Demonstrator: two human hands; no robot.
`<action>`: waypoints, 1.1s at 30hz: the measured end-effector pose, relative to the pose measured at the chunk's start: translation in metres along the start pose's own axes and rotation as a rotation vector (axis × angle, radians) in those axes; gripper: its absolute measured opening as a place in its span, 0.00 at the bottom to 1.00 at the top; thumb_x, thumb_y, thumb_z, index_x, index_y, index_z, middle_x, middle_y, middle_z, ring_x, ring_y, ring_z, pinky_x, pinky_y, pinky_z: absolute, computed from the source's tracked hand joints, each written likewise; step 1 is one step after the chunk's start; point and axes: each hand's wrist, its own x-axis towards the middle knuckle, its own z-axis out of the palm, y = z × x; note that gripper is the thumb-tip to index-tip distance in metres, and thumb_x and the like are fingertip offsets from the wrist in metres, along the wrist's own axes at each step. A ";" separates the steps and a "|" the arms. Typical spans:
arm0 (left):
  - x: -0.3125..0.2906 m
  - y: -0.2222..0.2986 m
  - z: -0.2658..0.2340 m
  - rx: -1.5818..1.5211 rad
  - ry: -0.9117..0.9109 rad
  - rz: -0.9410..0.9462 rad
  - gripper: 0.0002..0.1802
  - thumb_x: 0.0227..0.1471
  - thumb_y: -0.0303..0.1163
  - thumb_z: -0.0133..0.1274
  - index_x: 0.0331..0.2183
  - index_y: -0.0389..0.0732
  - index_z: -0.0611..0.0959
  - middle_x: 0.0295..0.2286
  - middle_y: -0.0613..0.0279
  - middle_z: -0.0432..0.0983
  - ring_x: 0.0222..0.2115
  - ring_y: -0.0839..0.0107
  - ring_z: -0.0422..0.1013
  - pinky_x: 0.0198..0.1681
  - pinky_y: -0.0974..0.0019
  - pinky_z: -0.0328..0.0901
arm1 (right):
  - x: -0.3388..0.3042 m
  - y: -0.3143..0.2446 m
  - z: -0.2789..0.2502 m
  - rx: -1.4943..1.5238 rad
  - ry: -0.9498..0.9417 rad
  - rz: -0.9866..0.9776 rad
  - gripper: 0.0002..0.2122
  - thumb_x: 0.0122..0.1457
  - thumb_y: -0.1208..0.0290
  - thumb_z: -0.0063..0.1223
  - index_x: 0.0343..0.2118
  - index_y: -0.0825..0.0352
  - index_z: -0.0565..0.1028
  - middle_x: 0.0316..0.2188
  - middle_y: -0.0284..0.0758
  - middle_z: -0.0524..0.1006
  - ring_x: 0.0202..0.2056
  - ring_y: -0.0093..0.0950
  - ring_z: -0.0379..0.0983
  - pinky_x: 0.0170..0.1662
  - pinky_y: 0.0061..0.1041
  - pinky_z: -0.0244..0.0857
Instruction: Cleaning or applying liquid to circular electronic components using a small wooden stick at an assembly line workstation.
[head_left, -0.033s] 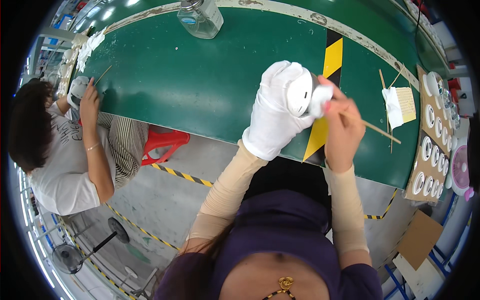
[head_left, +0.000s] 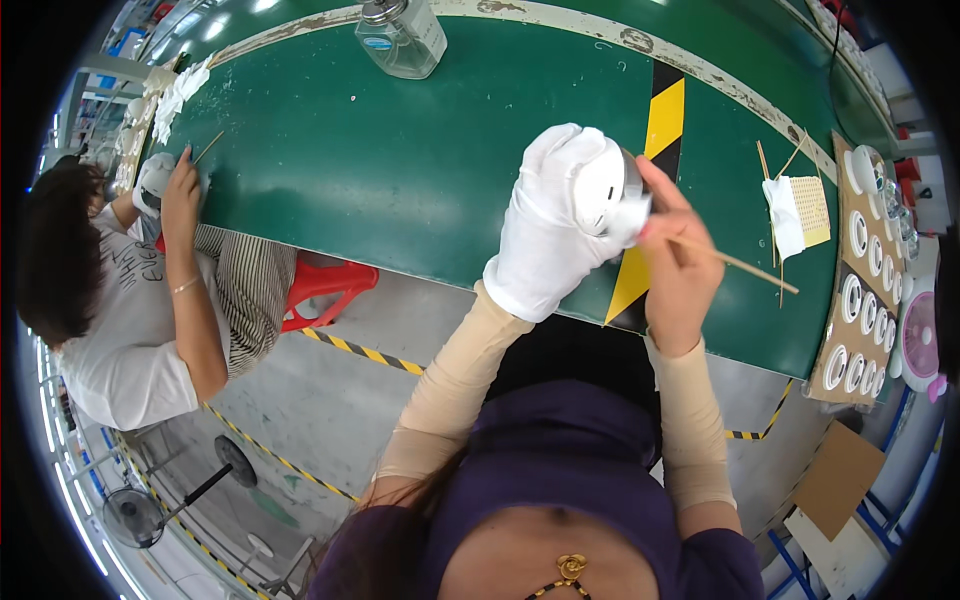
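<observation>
My left hand (head_left: 540, 230), in a white glove, is closed around a round white plastic part (head_left: 596, 192) with a small dark slot in its face and a greyish rim. The part is held above the table, its face tilted to the right. My bare right hand (head_left: 683, 262) grips a thin wooden stick (head_left: 750, 268) that points out to the lower right. At its fingertips a white wad (head_left: 629, 214), blurred by motion, lies against the part's right edge. Whether it is cloth or tissue I cannot tell.
On the green table (head_left: 400, 170) stands a clear jar (head_left: 405, 45) at the far edge. To the right lie a yellow dotted pad (head_left: 812, 208), a white cloth (head_left: 786, 222), thin sticks and a cardboard sheet (head_left: 835, 335) bearing several white rings. A co-worker (head_left: 130, 320) sits at left.
My right hand and the white wad have shifted slightly downward along the part. The left hand and the part hold still.
</observation>
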 end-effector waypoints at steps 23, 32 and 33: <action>0.007 0.003 -0.005 0.016 -0.080 0.029 0.46 0.29 0.27 0.71 0.51 0.43 0.64 0.49 0.52 0.62 0.49 0.58 0.65 0.49 0.60 0.64 | 0.014 -0.010 -0.003 0.011 -0.025 0.161 0.03 0.59 0.79 0.50 0.29 0.71 0.72 0.46 0.47 0.74 0.47 0.29 0.71 0.54 0.27 0.60; 0.003 0.001 -0.005 0.062 -0.032 0.055 0.45 0.31 0.29 0.71 0.51 0.43 0.65 0.47 0.53 0.64 0.48 0.57 0.65 0.49 0.60 0.64 | 0.003 -0.009 0.004 -0.011 -0.035 0.065 0.03 0.60 0.79 0.47 0.30 0.71 0.71 0.49 0.52 0.72 0.52 0.35 0.68 0.57 0.32 0.57; 0.004 0.001 -0.005 0.065 -0.029 0.056 0.45 0.31 0.29 0.71 0.51 0.43 0.65 0.47 0.53 0.64 0.48 0.57 0.65 0.49 0.60 0.64 | 0.000 -0.009 0.003 -0.046 -0.054 0.029 0.03 0.61 0.79 0.47 0.30 0.72 0.71 0.48 0.51 0.73 0.51 0.35 0.69 0.57 0.32 0.58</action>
